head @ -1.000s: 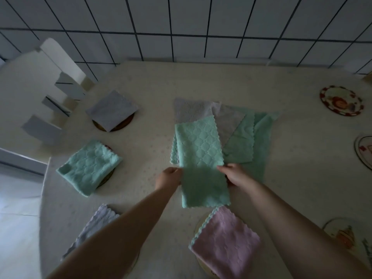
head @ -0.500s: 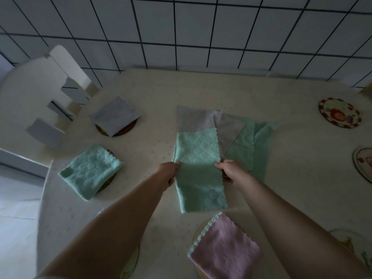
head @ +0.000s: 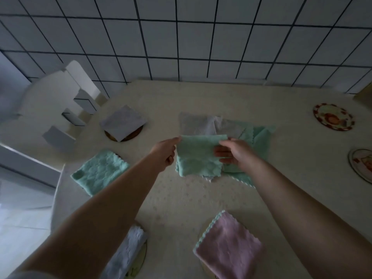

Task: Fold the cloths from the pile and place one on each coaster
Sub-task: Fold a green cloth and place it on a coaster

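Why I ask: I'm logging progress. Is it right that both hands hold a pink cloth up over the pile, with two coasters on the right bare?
Not quite. The cloth held by the left hand and right hand is green, as the head view shows. It is over the pile, and both coasters are bare.

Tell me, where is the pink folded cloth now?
In the head view the pink cloth lies at the bottom right of the table, under the right forearm, nearer the person than the pile.
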